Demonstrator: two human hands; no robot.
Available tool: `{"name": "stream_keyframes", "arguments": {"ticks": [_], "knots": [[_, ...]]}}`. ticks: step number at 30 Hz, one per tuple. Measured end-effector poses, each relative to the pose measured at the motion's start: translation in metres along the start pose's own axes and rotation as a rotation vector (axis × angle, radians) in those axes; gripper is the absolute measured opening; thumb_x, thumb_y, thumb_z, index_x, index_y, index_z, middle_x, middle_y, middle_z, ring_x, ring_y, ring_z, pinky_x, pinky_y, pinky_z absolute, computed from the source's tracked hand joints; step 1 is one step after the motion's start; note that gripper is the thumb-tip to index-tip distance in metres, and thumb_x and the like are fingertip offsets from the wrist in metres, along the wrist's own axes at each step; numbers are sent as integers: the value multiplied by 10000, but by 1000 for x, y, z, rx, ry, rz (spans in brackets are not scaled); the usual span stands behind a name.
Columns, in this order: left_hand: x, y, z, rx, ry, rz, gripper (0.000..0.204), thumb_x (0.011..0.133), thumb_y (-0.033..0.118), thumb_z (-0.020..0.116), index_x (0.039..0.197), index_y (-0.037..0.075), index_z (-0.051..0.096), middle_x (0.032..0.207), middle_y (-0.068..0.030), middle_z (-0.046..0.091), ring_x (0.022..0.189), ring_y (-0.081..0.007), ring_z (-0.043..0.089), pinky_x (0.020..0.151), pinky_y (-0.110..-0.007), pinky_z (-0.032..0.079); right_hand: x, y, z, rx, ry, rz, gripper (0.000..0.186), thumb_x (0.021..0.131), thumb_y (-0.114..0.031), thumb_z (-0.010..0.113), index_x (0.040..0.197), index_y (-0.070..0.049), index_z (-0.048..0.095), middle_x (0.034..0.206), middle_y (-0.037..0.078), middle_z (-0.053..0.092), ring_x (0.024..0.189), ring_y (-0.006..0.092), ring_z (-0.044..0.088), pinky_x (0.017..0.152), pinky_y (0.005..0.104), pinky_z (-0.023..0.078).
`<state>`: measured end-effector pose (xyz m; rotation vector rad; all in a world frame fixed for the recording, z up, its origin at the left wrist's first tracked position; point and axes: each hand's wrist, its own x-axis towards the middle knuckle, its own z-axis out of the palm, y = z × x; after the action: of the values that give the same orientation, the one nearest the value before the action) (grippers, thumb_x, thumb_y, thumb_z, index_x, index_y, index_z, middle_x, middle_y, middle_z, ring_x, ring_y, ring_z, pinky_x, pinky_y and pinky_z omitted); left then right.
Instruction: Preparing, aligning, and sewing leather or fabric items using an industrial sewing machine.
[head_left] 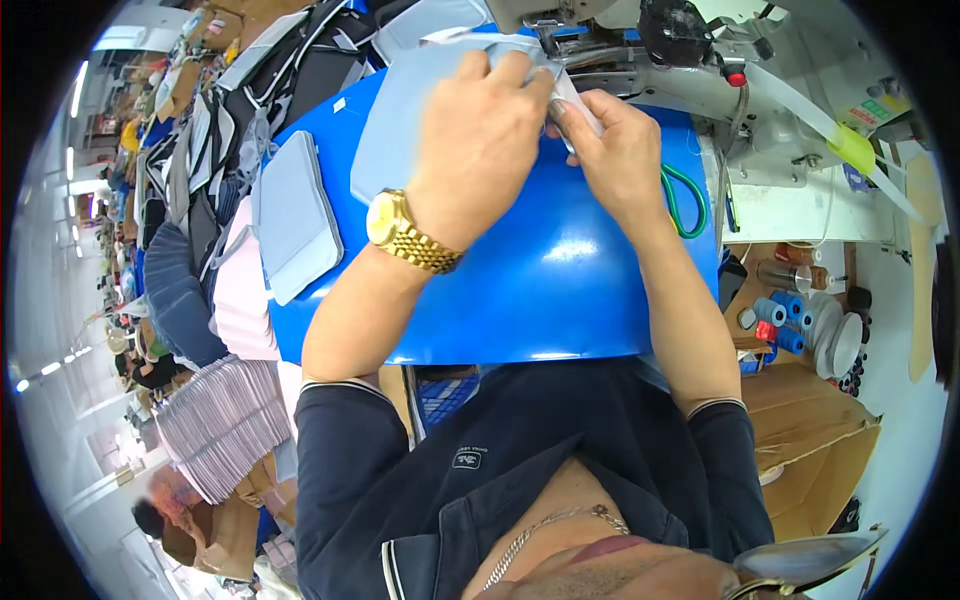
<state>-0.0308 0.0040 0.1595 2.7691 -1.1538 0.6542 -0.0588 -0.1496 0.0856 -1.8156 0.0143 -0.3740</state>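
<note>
My left hand (485,130), with a gold watch on its wrist, is over a pale blue-grey fabric piece (385,130) at the sewing machine's (600,50) foot, its fingers curled at the piece's right part and slightly blurred. My right hand (610,150) grips a folded whitish edge (575,95) of the work between thumb and fingers, just right of my left hand. Whether my left fingertips pinch the fabric is hidden. Green-handled scissors (698,205) lie on the blue work surface (540,290) by my right forearm.
A finished-looking grey piece (298,210) lies at left, beside stacks of pink panels (240,300) and dark pieces (175,280). Thread cones (785,320) stand at right above a cardboard box (810,450). Another person (170,520) is at the far lower left.
</note>
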Motion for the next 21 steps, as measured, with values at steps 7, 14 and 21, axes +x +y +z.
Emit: {"name": "stream_keyframes", "arguments": {"ticks": [7,14,21], "knots": [[18,22,3,-245,-52,-114,286,873,97,689,1138,-5,723,998,-165,733,895,-372,722,808,-439,574,2,13,-3,-25,-6,-92,225,1000,-208,665,1039,-4,751,809,175,743,709,251,736,649,357,546],[-86,36,23,-385,150,96,650,812,253,825,1409,83,631,1428,-143,620,1318,-396,555,1089,-533,439,-9,28,-24,411,-258,87,305,1010,-145,639,1250,35,694,909,44,754,798,59,643,675,279,523],[-107,32,21,-329,224,212,527,744,90,713,1260,177,766,1194,-5,671,950,-208,586,774,-349,454,-11,25,-21,465,-264,90,292,1031,-141,617,1248,39,696,864,24,737,764,38,635,644,255,516]]}}
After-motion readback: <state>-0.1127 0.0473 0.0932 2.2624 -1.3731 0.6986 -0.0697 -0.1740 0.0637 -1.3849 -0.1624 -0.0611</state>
